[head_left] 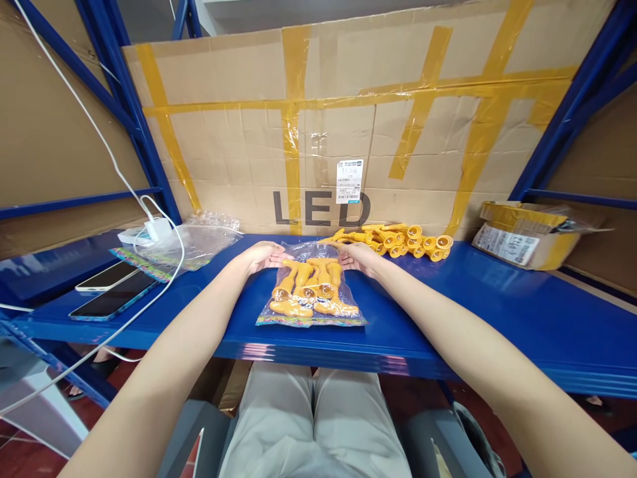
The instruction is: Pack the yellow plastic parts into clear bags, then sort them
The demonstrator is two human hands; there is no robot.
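1. Bag of clear plastic with a colourful printed near edge (309,251) is lying at the near middle of the glossy blue metal shelf (522,299), holding glossy yellow, cup-ended plastic pieces (326,279)
2. Left hand (266,257) is pinching the bag's far left edge, its fingertips pressing on the film
3. Right hand (359,257) is pinching the far right edge; its fingertips are partly hiding, so their exact placement is unclear
4. Loose heap of similar yellow pieces (413,240) is resting on the shelf, just beyond the right hand
5. For good handling, I judge, both hands should be pulling evenly and lightly, sparing the thin film, while the near edge is lying flat and supporting the pieces' weight
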